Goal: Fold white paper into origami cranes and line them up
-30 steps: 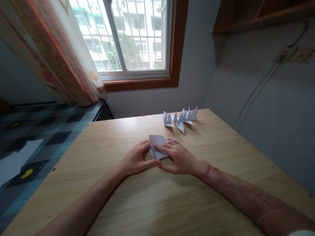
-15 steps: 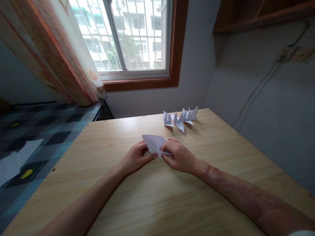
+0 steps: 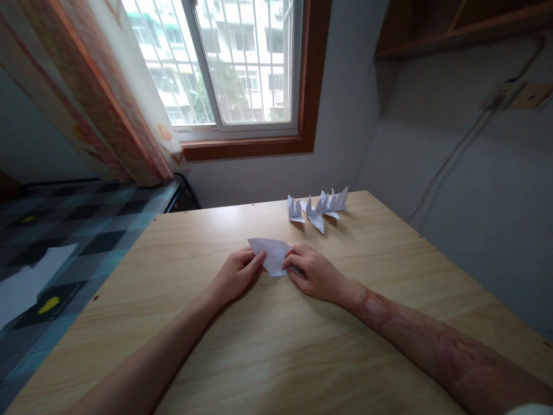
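A folded sheet of white paper [image 3: 273, 257] is held between my two hands, just above or on the wooden table [image 3: 276, 346]; I cannot tell if it touches. My left hand [image 3: 237, 274] grips its left side, the thumb lying on the front face and the fingers behind. At the right end, my right hand [image 3: 313, 274] has its fingers closed on the paper, hiding that corner. Beyond my hands, several white folded-paper figures [image 3: 314, 215] with upright points stand in a cluster near the table's far edge.
Left of the table is a checked bed surface [image 3: 99, 242] with loose white paper sheets [image 3: 38, 279] on it. A window [image 3: 250, 69] and a curtain [image 3: 108, 98] are behind. On the right wall, a cable [image 3: 449, 155] hangs from a socket [image 3: 507, 95] below a wooden shelf [image 3: 458, 34].
My left thumb has moved from the paper's lower edge up and left to its left side. My right hand stays at the right end, and the paper has shifted slightly.
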Demonstrator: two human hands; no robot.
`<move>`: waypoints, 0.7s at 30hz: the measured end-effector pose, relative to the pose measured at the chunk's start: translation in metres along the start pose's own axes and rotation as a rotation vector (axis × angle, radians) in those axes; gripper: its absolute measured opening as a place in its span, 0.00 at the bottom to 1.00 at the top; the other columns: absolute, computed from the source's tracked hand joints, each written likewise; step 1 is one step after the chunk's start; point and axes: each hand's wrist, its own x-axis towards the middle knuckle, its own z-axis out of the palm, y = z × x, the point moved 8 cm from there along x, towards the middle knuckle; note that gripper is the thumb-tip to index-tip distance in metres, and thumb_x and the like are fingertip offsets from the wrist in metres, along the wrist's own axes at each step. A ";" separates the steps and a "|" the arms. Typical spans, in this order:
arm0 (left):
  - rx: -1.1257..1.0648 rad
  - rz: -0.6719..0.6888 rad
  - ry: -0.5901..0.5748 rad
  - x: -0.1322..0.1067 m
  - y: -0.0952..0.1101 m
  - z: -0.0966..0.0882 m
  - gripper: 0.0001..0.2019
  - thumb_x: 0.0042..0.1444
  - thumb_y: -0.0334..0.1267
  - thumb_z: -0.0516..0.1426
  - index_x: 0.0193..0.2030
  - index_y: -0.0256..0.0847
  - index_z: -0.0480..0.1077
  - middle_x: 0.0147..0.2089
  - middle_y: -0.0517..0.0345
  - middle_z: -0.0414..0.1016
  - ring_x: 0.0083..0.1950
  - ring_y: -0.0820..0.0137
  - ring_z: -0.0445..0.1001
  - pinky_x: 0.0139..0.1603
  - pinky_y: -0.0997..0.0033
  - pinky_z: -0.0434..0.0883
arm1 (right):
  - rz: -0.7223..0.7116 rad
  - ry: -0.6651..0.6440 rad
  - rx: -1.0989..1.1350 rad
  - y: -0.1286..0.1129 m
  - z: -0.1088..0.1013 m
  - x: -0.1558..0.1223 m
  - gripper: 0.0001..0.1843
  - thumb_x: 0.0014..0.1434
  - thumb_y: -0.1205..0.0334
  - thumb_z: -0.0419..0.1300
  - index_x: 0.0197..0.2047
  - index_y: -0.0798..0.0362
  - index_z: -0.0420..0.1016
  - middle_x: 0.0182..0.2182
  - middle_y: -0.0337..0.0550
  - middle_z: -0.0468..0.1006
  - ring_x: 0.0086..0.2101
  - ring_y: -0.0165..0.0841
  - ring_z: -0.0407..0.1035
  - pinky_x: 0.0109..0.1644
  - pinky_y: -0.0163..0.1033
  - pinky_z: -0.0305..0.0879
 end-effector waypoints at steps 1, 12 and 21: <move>-0.006 0.014 -0.006 0.000 0.001 0.001 0.24 0.75 0.52 0.56 0.35 0.38 0.82 0.41 0.51 0.85 0.42 0.61 0.81 0.48 0.64 0.79 | 0.001 -0.003 0.004 -0.001 0.000 0.000 0.10 0.67 0.74 0.63 0.46 0.49 0.79 0.48 0.48 0.81 0.51 0.44 0.76 0.61 0.51 0.73; 0.043 0.140 -0.097 -0.001 0.014 0.005 0.12 0.70 0.47 0.64 0.47 0.43 0.86 0.56 0.47 0.86 0.56 0.54 0.82 0.60 0.53 0.80 | 0.185 0.249 0.057 0.029 -0.012 -0.006 0.29 0.64 0.65 0.69 0.66 0.51 0.71 0.59 0.55 0.79 0.59 0.49 0.74 0.68 0.60 0.72; 0.080 0.146 -0.083 0.001 0.009 0.004 0.18 0.76 0.48 0.56 0.42 0.42 0.84 0.51 0.48 0.85 0.53 0.57 0.80 0.61 0.57 0.76 | 0.092 -0.005 0.081 0.007 0.000 -0.001 0.30 0.70 0.63 0.65 0.73 0.52 0.73 0.68 0.57 0.78 0.66 0.48 0.74 0.73 0.56 0.69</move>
